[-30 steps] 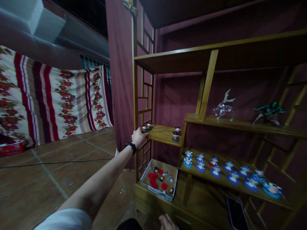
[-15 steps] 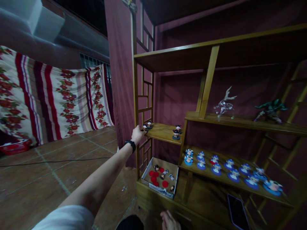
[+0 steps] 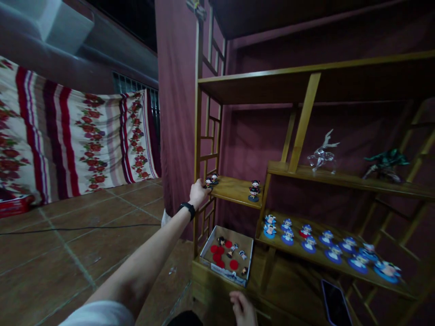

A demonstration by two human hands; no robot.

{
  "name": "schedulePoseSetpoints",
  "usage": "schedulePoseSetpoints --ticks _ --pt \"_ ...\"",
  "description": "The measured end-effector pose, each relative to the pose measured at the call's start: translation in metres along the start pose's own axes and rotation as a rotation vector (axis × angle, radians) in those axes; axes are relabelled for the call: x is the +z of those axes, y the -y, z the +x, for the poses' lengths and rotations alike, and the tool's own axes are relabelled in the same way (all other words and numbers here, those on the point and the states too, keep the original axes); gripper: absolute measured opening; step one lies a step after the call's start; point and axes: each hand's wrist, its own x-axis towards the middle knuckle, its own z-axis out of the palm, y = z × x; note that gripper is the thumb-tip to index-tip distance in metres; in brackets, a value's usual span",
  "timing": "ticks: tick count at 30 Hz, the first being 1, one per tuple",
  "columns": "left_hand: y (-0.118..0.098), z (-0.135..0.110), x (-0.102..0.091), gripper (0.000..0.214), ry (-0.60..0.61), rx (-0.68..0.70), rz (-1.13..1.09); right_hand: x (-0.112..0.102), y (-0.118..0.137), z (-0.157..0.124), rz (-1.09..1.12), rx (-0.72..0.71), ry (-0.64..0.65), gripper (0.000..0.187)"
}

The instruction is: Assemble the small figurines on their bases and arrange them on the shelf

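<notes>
My left hand [image 3: 198, 193], with a black band on the wrist, reaches out to the left end of a small wooden shelf [image 3: 234, 191]. Its fingers are closed around a small black-and-red figurine [image 3: 207, 183] standing at the shelf's corner. A second like figurine [image 3: 214, 178] stands just behind it, and two more [image 3: 254, 190] stand at the shelf's right end. My right hand [image 3: 243, 309] rests low at the picture's bottom edge, fingers curled, near the front of the bottom shelf; nothing shows in it.
An open cardboard box [image 3: 227, 256] with red discs and small figures sits on the bottom shelf. Several blue-based figurines [image 3: 326, 246] line the lower right shelf. A glass deer [image 3: 322, 154] and a dark green figure [image 3: 384, 163] stand above. A phone [image 3: 335, 302] lies below. A floral cloth [image 3: 71, 140] hangs at left.
The view has shifted slightly left and down. My left hand stays on the corner figurine. My right hand has come a little further into view at the bottom.
</notes>
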Motion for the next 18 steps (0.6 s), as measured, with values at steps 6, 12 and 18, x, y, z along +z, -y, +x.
schedulePoseSetpoints --ticks 6,12,18 --pt "0.004 -0.018 -0.008 0.065 -0.093 0.081 -0.141 -0.061 0.132 0.097 0.205 -0.225 -0.091 0.026" --pt "0.051 -0.094 -0.002 0.055 -0.173 0.273 -0.240 -0.089 0.220 0.231 0.077 -0.431 -0.161 0.026" --pt "0.137 -0.228 0.030 0.060 0.121 0.101 -0.183 -0.053 0.218 0.344 -0.124 -0.157 0.035 0.023"
